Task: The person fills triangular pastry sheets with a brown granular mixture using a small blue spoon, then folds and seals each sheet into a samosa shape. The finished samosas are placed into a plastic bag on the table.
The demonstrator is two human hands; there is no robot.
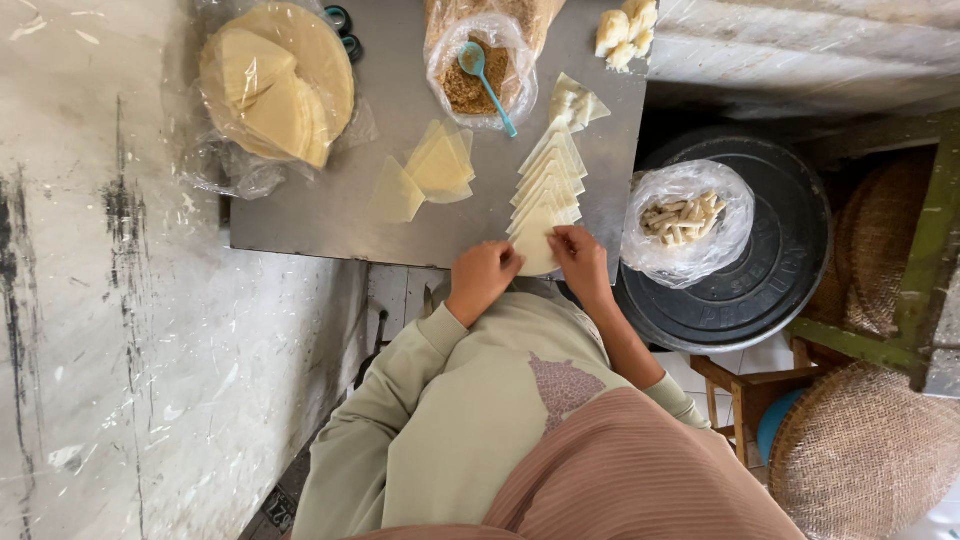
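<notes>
Walls of pale, streaked plaster (110,300) fill the left side of the view, seen from above. Against them stands a grey metal tabletop (330,215), where a person in a light green sweatshirt works, arms reaching forward. To the right of the table sits a large round black lid (770,270), and on it rests a clear plastic bag of short pale sticks (685,220). Brown woven baskets (865,450) lie further right, near a green wooden frame (925,250).

On the table's far left corner, a clear plastic bag holds a stack of round, pale yellow pastry sheets (280,80). At the far middle, an open plastic bag of brown crumbs (470,85) has a teal plastic spoon (485,80) resting in it. Small pale dough pieces (625,30) sit at the far right corner. A loose pile of pale yellow triangular pastry wedges (430,170) lies mid-table.

An overlapping row of triangular pastry wedges (548,175) runs toward the near edge. The nearest pastry triangle (535,245) lies at that edge, between both hands. The left hand (485,280) is curled, its fingertips pressing on the triangle's left side. The right hand (582,262) pinches the triangle's right edge between thumb and fingers.
</notes>
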